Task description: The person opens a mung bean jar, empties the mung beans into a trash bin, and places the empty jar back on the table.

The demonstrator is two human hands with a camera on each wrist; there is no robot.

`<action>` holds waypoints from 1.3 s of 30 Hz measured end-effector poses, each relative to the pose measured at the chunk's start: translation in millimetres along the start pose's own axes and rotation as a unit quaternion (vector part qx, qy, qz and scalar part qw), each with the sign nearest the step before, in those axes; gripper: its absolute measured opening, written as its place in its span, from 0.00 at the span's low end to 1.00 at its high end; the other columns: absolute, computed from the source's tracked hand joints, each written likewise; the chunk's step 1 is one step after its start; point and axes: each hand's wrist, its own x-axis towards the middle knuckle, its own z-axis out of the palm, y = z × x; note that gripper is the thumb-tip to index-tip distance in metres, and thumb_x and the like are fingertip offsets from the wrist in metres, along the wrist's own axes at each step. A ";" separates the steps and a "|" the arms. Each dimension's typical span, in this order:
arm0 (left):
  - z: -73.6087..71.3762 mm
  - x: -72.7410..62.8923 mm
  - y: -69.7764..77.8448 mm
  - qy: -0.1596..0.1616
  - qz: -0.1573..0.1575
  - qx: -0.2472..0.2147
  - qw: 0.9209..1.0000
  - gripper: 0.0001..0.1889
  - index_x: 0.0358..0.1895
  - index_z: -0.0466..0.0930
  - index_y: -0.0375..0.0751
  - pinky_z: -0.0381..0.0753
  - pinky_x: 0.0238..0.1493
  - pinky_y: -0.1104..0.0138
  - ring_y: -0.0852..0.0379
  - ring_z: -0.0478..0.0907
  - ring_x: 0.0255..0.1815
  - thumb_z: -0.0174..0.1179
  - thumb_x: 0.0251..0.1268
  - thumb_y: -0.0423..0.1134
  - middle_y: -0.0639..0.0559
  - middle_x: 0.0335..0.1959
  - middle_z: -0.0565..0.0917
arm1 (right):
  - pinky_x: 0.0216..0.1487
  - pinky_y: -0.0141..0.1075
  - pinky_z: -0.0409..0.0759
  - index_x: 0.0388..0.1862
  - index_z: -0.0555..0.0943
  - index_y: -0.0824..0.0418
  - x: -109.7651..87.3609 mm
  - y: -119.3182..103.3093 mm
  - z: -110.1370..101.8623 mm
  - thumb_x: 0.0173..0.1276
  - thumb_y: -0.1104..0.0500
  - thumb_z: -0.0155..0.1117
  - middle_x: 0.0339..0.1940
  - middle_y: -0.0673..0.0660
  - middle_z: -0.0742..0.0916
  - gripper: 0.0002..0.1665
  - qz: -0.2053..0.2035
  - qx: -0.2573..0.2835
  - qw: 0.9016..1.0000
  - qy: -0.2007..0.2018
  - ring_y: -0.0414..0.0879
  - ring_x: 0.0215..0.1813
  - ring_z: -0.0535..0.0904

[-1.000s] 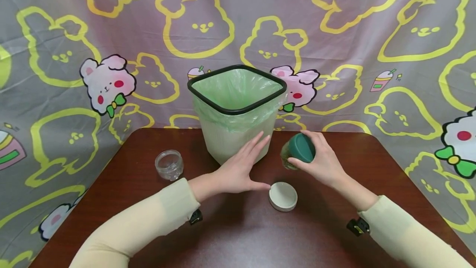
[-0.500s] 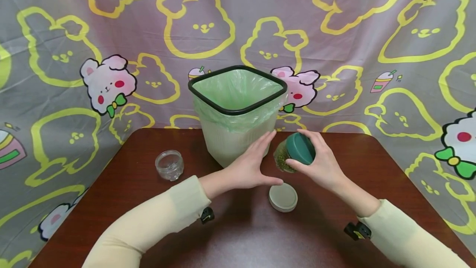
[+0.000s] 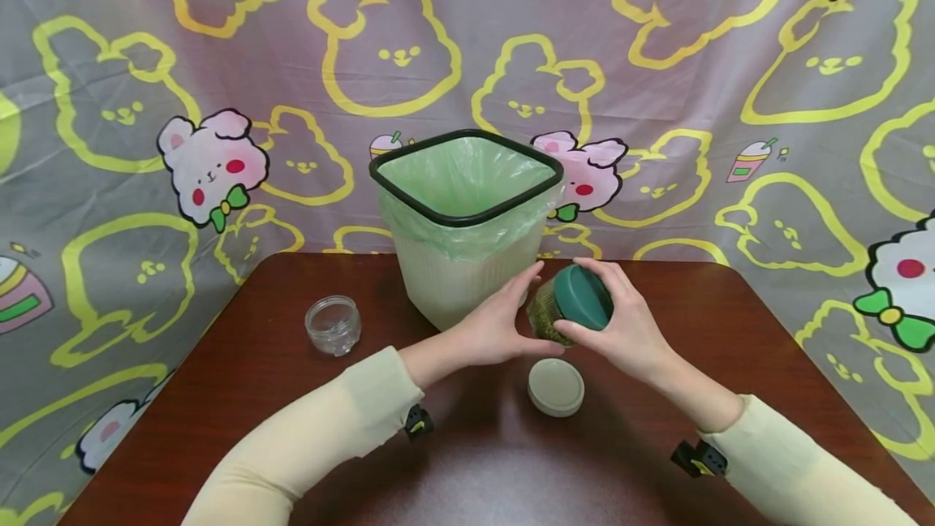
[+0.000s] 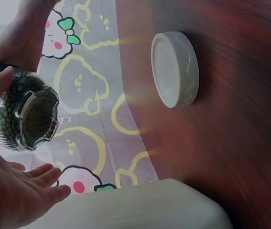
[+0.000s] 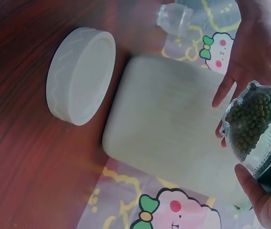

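Observation:
A clear glass jar [image 3: 544, 318] of small green beans, with a dark green lid [image 3: 583, 297], is held tilted above the table. My right hand [image 3: 630, 329] grips it by the lid end, thumb below and fingers over the top. The scalloped glass base [image 4: 38, 117] points toward my left hand [image 3: 491, 326], whose thumb and fingers are spread on either side of it. In the right wrist view the beans [image 5: 254, 119] lie heaped toward the base. Just below the hands, a low round off-white disc [image 3: 557, 387], like a lid, lies on the table.
A pale bin [image 3: 453, 274] with a black rim and a green plastic liner stands behind the hands. On the left of the brown table [image 3: 241, 396] is a small clear jar [image 3: 333, 325] without a lid. A patterned cloth [image 3: 467, 39] hangs behind.
My left hand has moved right, its fingers now beside the jar's base. The right hand has brought the jar slightly left and nearer to the left hand. The disc has stayed put.

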 end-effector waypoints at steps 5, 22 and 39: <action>1.4 -0.1 -0.5 0.000 0.006 -0.010 1.000 0.57 0.77 0.46 0.44 0.67 0.64 0.58 0.56 0.65 0.66 0.75 0.49 0.53 0.48 0.67 0.66 | 0.40 0.48 0.78 0.68 0.68 0.58 0.5 -2.1 2.1 0.47 0.60 0.81 0.56 0.57 0.75 0.49 -0.006 0.004 1.000 0.002 0.51 0.50 0.72; 8.0 -2.3 -2.0 0.016 0.005 -0.047 0.999 0.49 0.69 0.57 0.44 0.76 0.49 0.68 0.60 0.75 0.50 0.77 0.45 0.51 0.52 0.56 0.75 | 0.43 0.49 0.78 0.68 0.67 0.56 1.9 -5.8 12.1 0.50 0.59 0.80 0.58 0.55 0.75 0.47 -0.010 0.035 0.999 -0.015 0.50 0.52 0.72; 13.7 -12.4 -0.7 0.055 -0.027 -0.062 0.996 0.46 0.62 0.63 0.41 0.78 0.40 0.69 0.61 0.78 0.42 0.79 0.40 0.52 0.54 0.47 0.78 | 0.48 0.49 0.76 0.74 0.60 0.55 -9.8 -7.9 18.9 0.59 0.64 0.73 0.62 0.58 0.73 0.47 0.052 0.130 0.989 -0.054 0.52 0.56 0.71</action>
